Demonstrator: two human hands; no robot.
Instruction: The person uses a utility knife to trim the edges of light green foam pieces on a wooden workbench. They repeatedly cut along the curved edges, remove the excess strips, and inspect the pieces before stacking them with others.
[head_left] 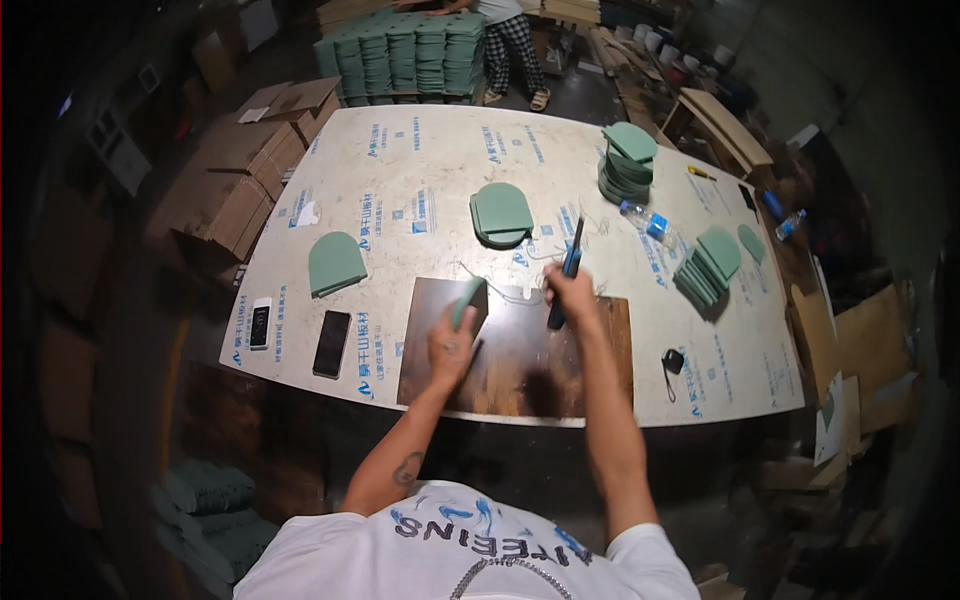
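Observation:
My left hand [452, 345] is closed on a green arch-shaped pad [467, 303], held up nearly edge-on above a dark brown wooden board [510, 375]. In my right hand [573, 292] is a long, narrow blue and black hand tool [571, 263], its dark tip pointing away from me; its exact kind is hard to make out. Thin trimmed strips [515, 297] lie at the board's far edge, between my hands. Beyond them rests a small pile of green pads [501, 215]. Another green pad [336, 263] lies flat at the left.
Green pads are stacked at the far right [627, 165] and fanned at the right [707, 270]. Two phones [331, 343] lie left of the board. A water bottle [648, 222], yellow-handled tool [701, 173] and small black item [673, 362] lie rightward. Beyond the table [440, 150], a person [512, 45] stands by stacked pads.

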